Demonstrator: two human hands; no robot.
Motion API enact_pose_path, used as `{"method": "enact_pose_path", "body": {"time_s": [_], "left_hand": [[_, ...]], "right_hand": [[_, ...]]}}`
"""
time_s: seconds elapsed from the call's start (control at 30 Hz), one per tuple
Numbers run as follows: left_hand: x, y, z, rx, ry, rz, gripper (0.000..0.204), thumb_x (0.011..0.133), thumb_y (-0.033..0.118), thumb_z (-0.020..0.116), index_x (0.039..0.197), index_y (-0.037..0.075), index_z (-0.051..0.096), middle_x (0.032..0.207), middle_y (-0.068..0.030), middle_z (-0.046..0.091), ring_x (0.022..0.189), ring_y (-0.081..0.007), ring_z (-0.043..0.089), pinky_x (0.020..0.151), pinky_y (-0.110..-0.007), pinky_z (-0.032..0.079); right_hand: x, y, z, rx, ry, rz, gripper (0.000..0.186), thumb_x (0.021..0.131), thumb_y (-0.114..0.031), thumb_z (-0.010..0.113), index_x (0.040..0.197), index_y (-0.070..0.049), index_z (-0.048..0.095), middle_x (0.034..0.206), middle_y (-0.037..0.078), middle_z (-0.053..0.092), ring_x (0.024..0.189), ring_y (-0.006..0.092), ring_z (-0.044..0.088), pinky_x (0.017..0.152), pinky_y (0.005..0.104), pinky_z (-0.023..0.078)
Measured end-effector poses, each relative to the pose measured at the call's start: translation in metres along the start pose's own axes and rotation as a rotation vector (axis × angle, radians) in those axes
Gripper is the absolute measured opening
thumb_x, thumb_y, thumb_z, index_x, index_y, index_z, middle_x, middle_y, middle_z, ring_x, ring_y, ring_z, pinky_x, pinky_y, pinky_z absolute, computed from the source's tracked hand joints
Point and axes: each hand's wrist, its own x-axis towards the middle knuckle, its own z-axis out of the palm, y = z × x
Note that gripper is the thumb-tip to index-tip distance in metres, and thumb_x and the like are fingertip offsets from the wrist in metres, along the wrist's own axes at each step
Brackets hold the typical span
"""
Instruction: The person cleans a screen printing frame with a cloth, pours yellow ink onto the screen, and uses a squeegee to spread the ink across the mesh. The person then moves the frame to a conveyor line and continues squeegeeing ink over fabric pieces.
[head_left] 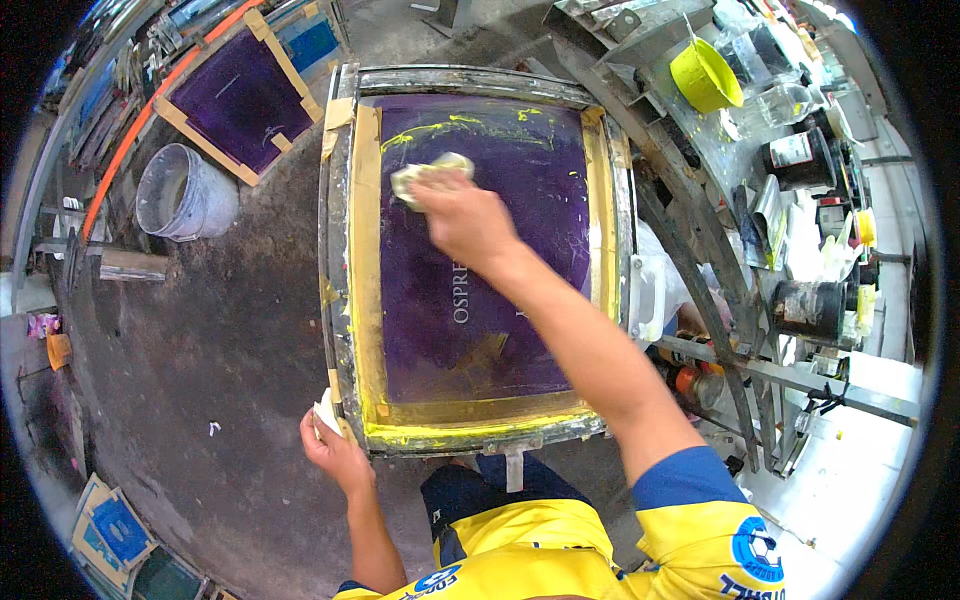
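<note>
A purple screen-printing mesh (530,340) in a metal frame (480,78), edged with tan tape, sits in the middle, with yellow ink smears on it and white lettering. My right hand (455,220) is closed on a pale crumpled cloth (410,180) pressed to the mesh's upper left. My left hand (330,450) is closed at the frame's lower left corner, gripping a white cloth or paper (326,410) against the frame's edge.
Right: shelving with a yellow tub (705,75), black cans (805,310) and bottles. Upper left: a grey bucket (185,190), another taped purple screen (230,100) and an orange rail (150,115). Lower left: small blue screens (118,530). A metal beam (790,380) crosses the lower right.
</note>
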Motion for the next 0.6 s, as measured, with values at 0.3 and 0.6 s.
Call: {"method": "enact_pose_path", "body": {"time_s": [0.3,0.6], "left_hand": [[-0.004,-0.001,0.001,0.004,0.005,-0.003,0.025,0.105,0.018,0.047,0.113,-0.002,0.059,0.105,-0.0080,0.063,0.095,-0.0166,0.059,0.085,-0.033,0.048],[-0.005,0.004,0.001,-0.026,0.024,-0.051,0.025,0.105,0.017,0.046,0.115,-0.002,0.059,0.105,-0.0086,0.063,0.096,-0.0168,0.059,0.087,-0.032,0.047]], "right_hand": [[-0.035,0.055,-0.058,-0.231,-0.092,0.173,0.035,0.086,-0.005,0.051,0.116,-0.011,0.068,0.117,0.017,0.068,0.103,0.0327,0.068,0.090,0.0419,0.055],[-0.059,0.074,-0.097,-0.343,-0.290,0.158,0.041,0.083,-0.001,0.051,0.122,-0.005,0.060,0.127,0.017,0.062,0.120,0.0373,0.057,0.096,0.0442,0.051]]}}
